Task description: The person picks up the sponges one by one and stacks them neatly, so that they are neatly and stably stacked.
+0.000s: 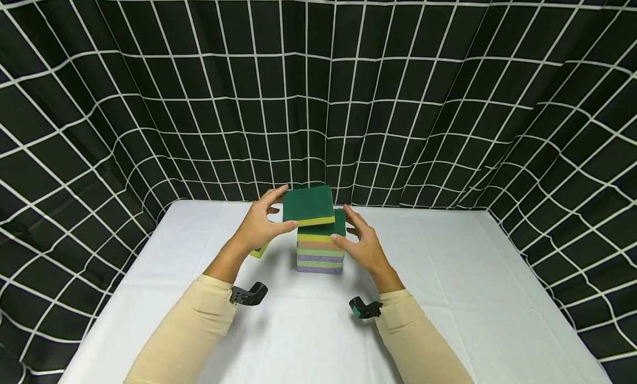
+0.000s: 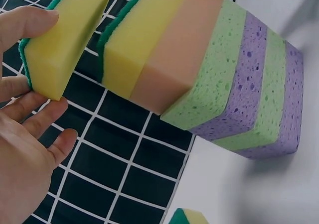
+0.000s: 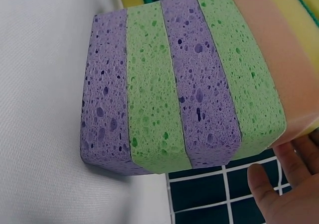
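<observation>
My left hand (image 1: 259,224) holds a yellow sponge (image 1: 316,221) with a dark green scouring face up, thumb at its front edge and fingers behind. It is raised and slightly tilted over the upper left of a sponge stack (image 1: 320,258). In the left wrist view a gap shows between this held sponge (image 2: 75,40) and the stack's top. From the bottom, the stack alternates purple and light green, then a peach sponge (image 3: 274,50) and a yellow one with a green top. My right hand (image 1: 365,243) holds the stack's upper right side, thumb in front, fingers toward the back.
Another yellow and green sponge (image 1: 260,250) lies on the white table (image 1: 448,295) left of the stack, partly hidden by the left hand. A black cloth with a white grid (image 1: 318,113) hangs behind and along both sides. Each wrist wears a dark strapped device (image 1: 250,294).
</observation>
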`<control>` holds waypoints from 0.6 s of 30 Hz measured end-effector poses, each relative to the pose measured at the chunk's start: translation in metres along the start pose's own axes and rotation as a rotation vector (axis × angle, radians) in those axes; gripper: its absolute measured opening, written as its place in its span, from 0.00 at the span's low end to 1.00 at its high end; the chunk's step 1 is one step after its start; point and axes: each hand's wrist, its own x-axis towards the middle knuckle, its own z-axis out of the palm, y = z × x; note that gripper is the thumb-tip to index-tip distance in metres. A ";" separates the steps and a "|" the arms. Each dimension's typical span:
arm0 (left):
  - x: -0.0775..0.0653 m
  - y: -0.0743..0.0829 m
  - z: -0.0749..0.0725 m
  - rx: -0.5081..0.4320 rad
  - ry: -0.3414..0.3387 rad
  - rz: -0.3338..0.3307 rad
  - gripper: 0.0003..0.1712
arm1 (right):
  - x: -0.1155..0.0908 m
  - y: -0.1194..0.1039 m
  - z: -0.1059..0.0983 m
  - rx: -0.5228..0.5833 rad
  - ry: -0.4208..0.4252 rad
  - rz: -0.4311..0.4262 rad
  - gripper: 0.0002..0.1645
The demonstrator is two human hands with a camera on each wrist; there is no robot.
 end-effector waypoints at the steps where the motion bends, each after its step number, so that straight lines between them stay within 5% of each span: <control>1: 0.000 0.001 0.001 -0.001 -0.004 -0.001 0.47 | 0.000 0.000 0.000 -0.001 -0.001 0.000 0.44; 8: 0.005 0.001 0.008 -0.018 -0.035 0.043 0.46 | 0.001 0.002 0.000 0.012 -0.002 -0.026 0.44; 18: 0.010 -0.001 0.016 0.035 -0.072 -0.005 0.45 | 0.001 0.003 0.001 0.029 -0.006 -0.032 0.43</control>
